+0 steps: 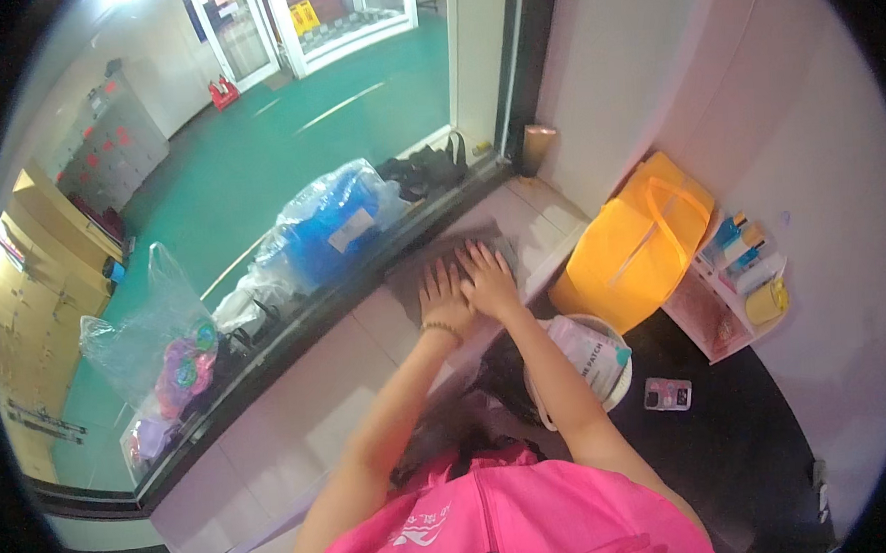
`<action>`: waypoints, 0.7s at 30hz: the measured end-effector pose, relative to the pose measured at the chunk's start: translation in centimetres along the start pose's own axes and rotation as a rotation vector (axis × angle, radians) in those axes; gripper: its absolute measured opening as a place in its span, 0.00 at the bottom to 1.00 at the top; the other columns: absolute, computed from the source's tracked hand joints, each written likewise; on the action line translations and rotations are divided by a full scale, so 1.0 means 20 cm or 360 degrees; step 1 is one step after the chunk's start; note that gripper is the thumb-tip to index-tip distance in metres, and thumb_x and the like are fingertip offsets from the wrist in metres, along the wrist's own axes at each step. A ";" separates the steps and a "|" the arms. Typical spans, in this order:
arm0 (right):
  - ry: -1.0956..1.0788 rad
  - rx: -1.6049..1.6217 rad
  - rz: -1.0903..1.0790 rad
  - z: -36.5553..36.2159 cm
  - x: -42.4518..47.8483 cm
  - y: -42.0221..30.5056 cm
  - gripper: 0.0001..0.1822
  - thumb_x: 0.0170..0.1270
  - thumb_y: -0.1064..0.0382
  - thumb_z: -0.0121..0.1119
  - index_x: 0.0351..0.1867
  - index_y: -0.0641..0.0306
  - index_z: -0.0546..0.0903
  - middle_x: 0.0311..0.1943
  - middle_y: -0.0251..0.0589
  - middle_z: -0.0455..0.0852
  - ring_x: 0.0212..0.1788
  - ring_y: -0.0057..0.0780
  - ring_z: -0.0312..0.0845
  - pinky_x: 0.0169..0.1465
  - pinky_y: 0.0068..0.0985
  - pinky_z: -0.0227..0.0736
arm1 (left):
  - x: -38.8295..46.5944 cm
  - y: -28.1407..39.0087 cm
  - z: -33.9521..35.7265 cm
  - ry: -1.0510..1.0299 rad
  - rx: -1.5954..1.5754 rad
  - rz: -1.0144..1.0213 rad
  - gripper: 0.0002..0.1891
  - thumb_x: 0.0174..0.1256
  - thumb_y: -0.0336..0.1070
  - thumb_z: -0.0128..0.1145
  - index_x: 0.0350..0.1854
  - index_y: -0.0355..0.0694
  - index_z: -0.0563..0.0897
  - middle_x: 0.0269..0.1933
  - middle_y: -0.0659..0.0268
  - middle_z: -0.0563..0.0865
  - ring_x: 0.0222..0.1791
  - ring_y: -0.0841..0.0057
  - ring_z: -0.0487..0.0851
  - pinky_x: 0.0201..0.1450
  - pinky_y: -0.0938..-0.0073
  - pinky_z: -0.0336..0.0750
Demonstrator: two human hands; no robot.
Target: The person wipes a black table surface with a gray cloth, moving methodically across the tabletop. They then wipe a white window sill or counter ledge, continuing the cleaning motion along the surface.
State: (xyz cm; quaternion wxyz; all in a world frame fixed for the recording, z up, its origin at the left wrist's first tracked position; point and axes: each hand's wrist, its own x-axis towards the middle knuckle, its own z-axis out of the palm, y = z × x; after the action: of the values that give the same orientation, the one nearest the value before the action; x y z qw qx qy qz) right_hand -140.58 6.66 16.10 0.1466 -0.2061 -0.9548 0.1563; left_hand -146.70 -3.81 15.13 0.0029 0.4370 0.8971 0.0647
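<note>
Both my hands lie flat, side by side, on a dark grey cloth (409, 280) spread over the pale tiled window ledge (371, 333). My left hand (444, 299) has a beaded bracelet at its wrist, and its fingers are spread on the cloth. My right hand (491, 280) is close against it, with its fingers also apart and pointing towards the window frame. Neither hand grips anything. The palms hide part of the cloth.
A black window frame (325, 313) borders the ledge; bagged blue goods (331, 226) sit behind the glass. On my right are a yellow-orange bag (622, 259), a white basket (623, 387) with a printed packet, a pink cosmetics organiser (704, 315) and a small case (668, 395) on a black table (730, 442).
</note>
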 end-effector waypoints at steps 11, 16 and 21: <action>0.0037 -0.0179 -0.0139 -0.02 0.03 0.00 0.32 0.61 0.53 0.46 0.67 0.58 0.62 0.70 0.46 0.56 0.72 0.42 0.47 0.71 0.45 0.41 | 0.04 -0.03 0.00 0.0019 0.0001 0.0032 0.36 0.64 0.52 0.42 0.71 0.39 0.55 0.74 0.54 0.50 0.74 0.54 0.44 0.72 0.52 0.40; -0.0093 -0.0095 -0.0504 -0.04 -0.39 -0.33 0.33 0.59 0.53 0.50 0.66 0.64 0.63 0.69 0.52 0.56 0.71 0.48 0.48 0.70 0.49 0.41 | -0.66 -0.12 -0.15 0.0118 -0.0264 -0.0022 0.38 0.61 0.52 0.47 0.69 0.34 0.56 0.73 0.50 0.51 0.74 0.53 0.44 0.73 0.54 0.42; -0.0454 0.0126 -0.0649 -0.04 -0.76 -0.84 0.35 0.57 0.52 0.52 0.66 0.65 0.62 0.70 0.53 0.54 0.73 0.46 0.43 0.72 0.49 0.34 | -1.31 -0.30 -0.34 -0.0016 -0.0327 -0.0284 0.37 0.58 0.48 0.51 0.68 0.33 0.59 0.72 0.49 0.53 0.73 0.52 0.47 0.72 0.54 0.43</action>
State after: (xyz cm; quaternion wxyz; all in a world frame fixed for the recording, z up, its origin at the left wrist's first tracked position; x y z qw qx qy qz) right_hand -132.85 -14.41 19.62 0.0469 0.0209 -0.9808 0.1881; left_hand -135.67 -28.76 19.75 0.0577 0.3532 0.9211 0.1535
